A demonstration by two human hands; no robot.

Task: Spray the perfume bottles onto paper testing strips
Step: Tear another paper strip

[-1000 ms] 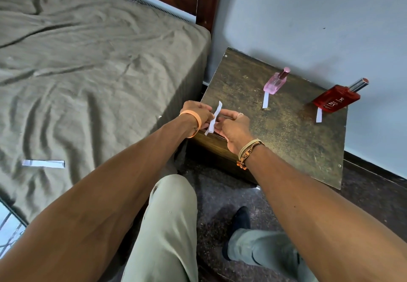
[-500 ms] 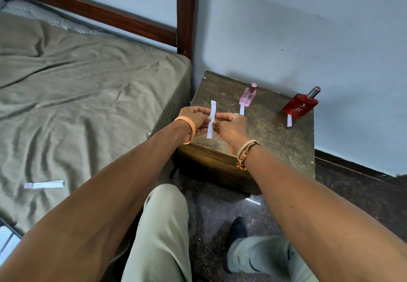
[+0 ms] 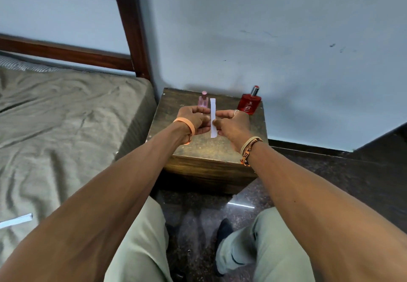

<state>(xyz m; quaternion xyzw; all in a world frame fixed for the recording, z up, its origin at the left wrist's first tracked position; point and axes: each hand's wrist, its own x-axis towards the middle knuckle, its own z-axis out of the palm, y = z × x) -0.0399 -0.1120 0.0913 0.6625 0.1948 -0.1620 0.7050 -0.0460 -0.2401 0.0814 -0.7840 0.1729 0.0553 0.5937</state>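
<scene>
We see a narrow white paper strip (image 3: 213,117) held upright over the counter (image 3: 198,149), which is a small dark wooden bedside stand. The left hand (image 3: 193,120) grips the strip's left edge near its middle, its fingers curled and clamped on the paper. The right hand (image 3: 233,124) pinches the right edge in the same way, with thumb and forefinger closed on it. The top and bottom ends of the strip stick out free above and below the hands.

Just behind the strip, at the back of the counter, a pink perfume bottle (image 3: 203,102) stands upright, partly hidden by the left hand. A red perfume bottle (image 3: 250,104) stands upright at the back right corner, apart from the pink one.

We see an orange wristband (image 3: 187,125) on the left wrist, a thread bracelet (image 3: 248,149) on the right wrist and a ring (image 3: 236,111) on a right finger.

To the left of the counter is a bed (image 3: 66,116) with a wrinkled olive sheet and a dark wooden headboard (image 3: 130,28). A second paper strip (image 3: 16,220) lies flat on the sheet. A pale blue wall (image 3: 264,28) rises behind everything. At the bottom, the person's knees in light trousers sit above a dark speckled floor (image 3: 330,171).
</scene>
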